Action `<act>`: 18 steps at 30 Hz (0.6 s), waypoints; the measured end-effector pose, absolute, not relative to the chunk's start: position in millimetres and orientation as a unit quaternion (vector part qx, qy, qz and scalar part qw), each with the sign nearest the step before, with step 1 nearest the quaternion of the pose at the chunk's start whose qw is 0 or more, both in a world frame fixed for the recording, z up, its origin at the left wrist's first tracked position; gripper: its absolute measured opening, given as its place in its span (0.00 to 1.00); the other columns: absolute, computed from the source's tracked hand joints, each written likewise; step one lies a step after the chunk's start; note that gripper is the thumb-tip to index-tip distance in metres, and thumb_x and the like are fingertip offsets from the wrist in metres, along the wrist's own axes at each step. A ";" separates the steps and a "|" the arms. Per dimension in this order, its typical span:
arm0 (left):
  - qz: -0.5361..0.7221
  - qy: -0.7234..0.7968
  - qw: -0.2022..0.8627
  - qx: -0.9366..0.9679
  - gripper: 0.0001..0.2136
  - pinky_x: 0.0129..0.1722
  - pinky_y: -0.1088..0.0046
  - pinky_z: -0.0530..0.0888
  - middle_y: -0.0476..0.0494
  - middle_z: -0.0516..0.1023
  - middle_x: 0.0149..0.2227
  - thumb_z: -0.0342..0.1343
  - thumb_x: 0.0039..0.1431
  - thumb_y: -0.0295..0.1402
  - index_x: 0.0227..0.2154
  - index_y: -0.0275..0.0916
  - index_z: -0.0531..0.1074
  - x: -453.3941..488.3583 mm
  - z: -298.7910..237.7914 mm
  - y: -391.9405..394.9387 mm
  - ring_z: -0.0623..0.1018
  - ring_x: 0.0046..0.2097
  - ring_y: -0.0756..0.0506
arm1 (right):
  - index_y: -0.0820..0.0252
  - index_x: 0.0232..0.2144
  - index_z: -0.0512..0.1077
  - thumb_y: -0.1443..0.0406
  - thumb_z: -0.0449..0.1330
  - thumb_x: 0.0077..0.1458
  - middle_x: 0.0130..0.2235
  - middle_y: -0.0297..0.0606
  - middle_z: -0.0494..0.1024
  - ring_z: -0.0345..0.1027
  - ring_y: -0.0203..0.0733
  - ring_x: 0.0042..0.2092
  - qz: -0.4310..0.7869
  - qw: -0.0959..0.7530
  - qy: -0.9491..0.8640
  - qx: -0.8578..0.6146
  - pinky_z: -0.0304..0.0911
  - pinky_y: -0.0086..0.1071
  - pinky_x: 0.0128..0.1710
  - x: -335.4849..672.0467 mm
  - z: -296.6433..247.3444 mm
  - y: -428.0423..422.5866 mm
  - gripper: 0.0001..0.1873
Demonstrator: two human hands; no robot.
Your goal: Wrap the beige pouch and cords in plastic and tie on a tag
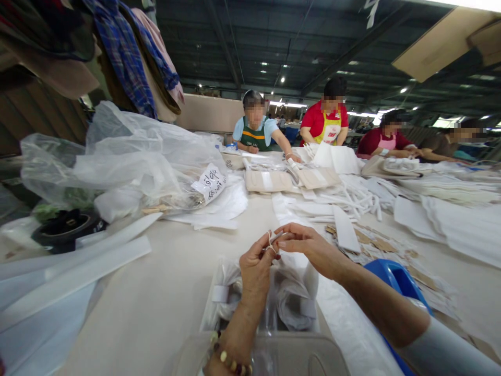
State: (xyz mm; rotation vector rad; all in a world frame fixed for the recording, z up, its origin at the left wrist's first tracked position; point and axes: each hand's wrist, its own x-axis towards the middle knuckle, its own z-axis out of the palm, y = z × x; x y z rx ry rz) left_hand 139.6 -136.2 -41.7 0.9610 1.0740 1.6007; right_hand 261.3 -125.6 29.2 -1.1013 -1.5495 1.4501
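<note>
My left hand (256, 269) and my right hand (309, 248) meet above the table, both pinching a thin white string or band (273, 240) looped between the fingertips. Directly beneath them lies a clear plastic bag (270, 300) holding folded white cloth pieces with white bands around them. A beaded bracelet (229, 360) circles my left wrist. My right forearm crosses over a blue plastic object (395, 279).
Long white strips (74, 266) lie at the left, beside crumpled clear plastic bags (129, 156) with a handwritten label (210, 183). Stacks of white and beige fabric (313, 180) cover the far table, where several other people work. Clothes hang at upper left. Brown paper scraps (376, 243) lie at the right.
</note>
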 end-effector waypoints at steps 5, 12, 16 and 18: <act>0.660 0.439 0.475 0.382 0.18 0.25 0.77 0.69 0.47 0.80 0.27 0.61 0.43 0.36 0.39 0.37 0.78 137.6 -41.3 -135.5 0.71 0.24 0.51 | 0.59 0.42 0.65 0.67 0.65 0.36 0.32 0.32 0.77 0.71 0.37 0.34 0.609 0.404 -0.557 -0.394 0.63 0.34 0.38 257.2 9.5 -129.7 0.27; 0.655 0.427 0.507 0.363 0.09 0.27 0.76 0.68 0.48 0.77 0.23 0.62 0.41 0.36 0.25 0.37 0.79 136.6 -42.0 -136.1 0.71 0.25 0.50 | 0.58 0.45 0.63 0.65 0.64 0.35 0.33 0.34 0.77 0.72 0.41 0.36 0.513 0.418 -0.598 -0.452 0.64 0.39 0.43 253.3 -1.2 -133.1 0.30; 0.651 0.423 0.526 0.348 0.07 0.24 0.77 0.66 0.53 0.71 0.16 0.62 0.35 0.34 0.18 0.36 0.75 135.7 -40.9 -134.9 0.67 0.21 0.52 | 0.59 0.42 0.65 0.65 0.64 0.35 0.30 0.33 0.78 0.73 0.41 0.33 0.500 0.407 -0.606 -0.466 0.67 0.38 0.39 254.0 -8.3 -129.3 0.27; 0.650 0.423 0.534 0.337 0.07 0.23 0.77 0.66 0.53 0.70 0.16 0.62 0.33 0.34 0.17 0.36 0.73 135.7 -40.3 -134.4 0.67 0.20 0.53 | 0.59 0.41 0.65 0.64 0.65 0.36 0.30 0.33 0.78 0.73 0.41 0.33 0.501 0.400 -0.615 -0.459 0.68 0.37 0.38 255.3 -10.9 -127.5 0.26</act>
